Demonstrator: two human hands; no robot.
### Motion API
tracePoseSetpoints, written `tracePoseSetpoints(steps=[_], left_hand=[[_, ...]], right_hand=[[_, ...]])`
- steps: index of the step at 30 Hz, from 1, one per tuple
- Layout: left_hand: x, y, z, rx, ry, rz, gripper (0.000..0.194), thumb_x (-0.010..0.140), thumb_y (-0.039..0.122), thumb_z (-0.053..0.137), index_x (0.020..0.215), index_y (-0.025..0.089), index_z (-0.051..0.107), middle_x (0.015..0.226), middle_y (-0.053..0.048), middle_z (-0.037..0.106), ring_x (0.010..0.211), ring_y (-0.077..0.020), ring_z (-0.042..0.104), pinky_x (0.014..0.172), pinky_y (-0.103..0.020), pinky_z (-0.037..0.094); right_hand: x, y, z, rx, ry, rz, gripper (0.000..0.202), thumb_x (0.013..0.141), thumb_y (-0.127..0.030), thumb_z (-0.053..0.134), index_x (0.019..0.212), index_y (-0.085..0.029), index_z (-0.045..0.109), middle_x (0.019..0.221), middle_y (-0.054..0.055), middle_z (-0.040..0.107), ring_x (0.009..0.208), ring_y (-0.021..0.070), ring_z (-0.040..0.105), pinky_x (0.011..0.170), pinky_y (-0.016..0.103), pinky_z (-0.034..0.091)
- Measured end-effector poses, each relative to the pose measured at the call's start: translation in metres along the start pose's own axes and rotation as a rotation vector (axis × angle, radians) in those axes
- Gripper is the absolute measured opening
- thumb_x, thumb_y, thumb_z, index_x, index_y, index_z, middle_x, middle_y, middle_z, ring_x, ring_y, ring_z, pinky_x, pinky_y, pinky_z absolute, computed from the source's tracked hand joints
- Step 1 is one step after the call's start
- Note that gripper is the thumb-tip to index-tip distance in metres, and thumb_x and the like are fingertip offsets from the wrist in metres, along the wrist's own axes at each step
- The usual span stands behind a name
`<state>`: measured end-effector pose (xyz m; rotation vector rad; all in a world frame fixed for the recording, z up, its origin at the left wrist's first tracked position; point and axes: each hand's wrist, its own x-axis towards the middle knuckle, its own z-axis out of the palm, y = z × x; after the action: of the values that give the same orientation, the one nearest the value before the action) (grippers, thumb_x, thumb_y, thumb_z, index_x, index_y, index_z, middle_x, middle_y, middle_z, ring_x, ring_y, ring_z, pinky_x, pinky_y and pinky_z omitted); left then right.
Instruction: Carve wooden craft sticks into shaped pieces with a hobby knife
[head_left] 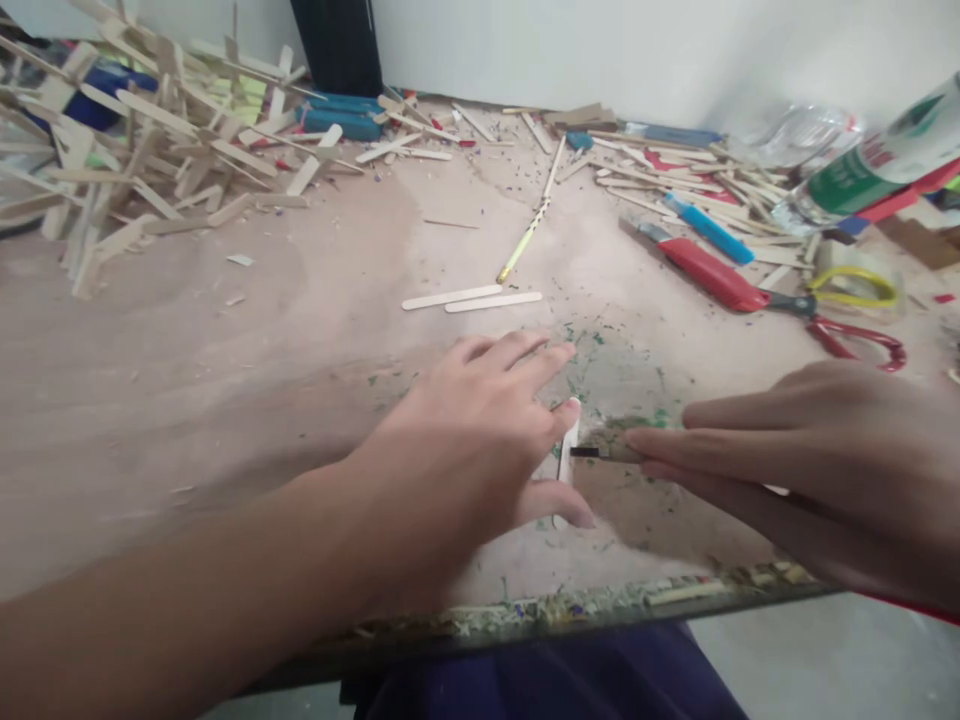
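Note:
A pale wooden craft stick (568, 455) lies on the tabletop close to the front edge. My left hand (480, 430) pins it down, the thumb by its near end and the index fingertip by its far end, with the other fingers spread over the table. From the right, my right hand (795, 450) grips a slim craft knife (607, 454). Its dark, narrow tip meets the right side of the stick near the middle. Most of the knife's handle is hidden by the fingers. Two more craft sticks (472, 299) lie beyond my left hand.
A tangled pile of sticks (172, 150) fills the back left. Behind my hands lies a yellow pencil (517, 250). At right are a red-handled tool (712, 272), yellow-and-red loop handles (855, 290), a blue pen-like item (709, 228), loose sticks and a green-labelled bottle (847, 180). Shavings line the front edge.

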<state>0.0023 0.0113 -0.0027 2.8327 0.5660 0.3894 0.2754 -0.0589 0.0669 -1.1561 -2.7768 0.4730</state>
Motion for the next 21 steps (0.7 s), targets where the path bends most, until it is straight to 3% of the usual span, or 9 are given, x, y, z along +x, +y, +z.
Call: tracePoseSetpoints(steps=[3,7,11,16,21], left_hand=[[-0.002,0.002,0.001,0.004,-0.002,-0.027,0.07,0.096,0.074,0.095,0.135,0.016,0.09,0.172,-0.025,0.067,0.162,-0.048,0.063,0.128,-0.064,0.057],[-0.002,0.002,-0.001,0.004,-0.016,-0.032,0.071,0.099,0.076,0.091,0.137,0.015,0.09,0.172,-0.027,0.065,0.163,-0.0482,0.062,0.128,-0.064,0.057],[0.0,0.001,-0.002,0.017,-0.049,-0.016,0.072,0.099,0.076,0.091,0.138,0.015,0.089,0.173,-0.028,0.064,0.163,-0.0492,0.061,0.127,-0.063,0.056],[-0.001,0.0,-0.001,0.015,-0.051,-0.012,0.073,0.099,0.076,0.091,0.138,0.015,0.089,0.172,-0.028,0.065,0.163,-0.0501,0.062,0.127,-0.065,0.056],[-0.001,-0.001,-0.003,0.019,-0.044,-0.007,0.074,0.098,0.077,0.091,0.138,0.015,0.089,0.171,-0.028,0.065,0.162,-0.0496,0.062,0.126,-0.064,0.058]], right_hand=[[-0.008,0.004,0.006,0.013,0.039,-0.047,0.034,0.13,-0.021,0.039,0.138,-0.024,0.072,0.093,0.001,0.082,0.065,0.0144,0.072,0.059,0.031,0.05],[-0.021,0.008,0.018,-0.035,0.084,-0.048,0.039,0.131,-0.023,0.033,0.142,-0.022,0.07,0.087,0.001,0.08,0.057,0.016,0.067,0.057,0.035,0.05],[-0.033,0.012,0.035,0.018,0.135,-0.018,0.035,0.131,-0.027,0.04,0.155,-0.026,0.065,0.097,0.001,0.084,0.065,0.0152,0.074,0.057,0.033,0.05],[-0.036,0.01,0.054,0.038,0.245,0.056,0.031,0.13,-0.032,0.043,0.149,-0.035,0.066,0.084,-0.003,0.08,0.059,0.0184,0.072,0.052,0.036,0.047],[-0.033,0.001,0.045,0.057,0.215,0.071,0.029,0.13,-0.03,0.043,0.145,-0.03,0.067,0.083,-0.002,0.08,0.059,0.0187,0.072,0.053,0.035,0.049]])
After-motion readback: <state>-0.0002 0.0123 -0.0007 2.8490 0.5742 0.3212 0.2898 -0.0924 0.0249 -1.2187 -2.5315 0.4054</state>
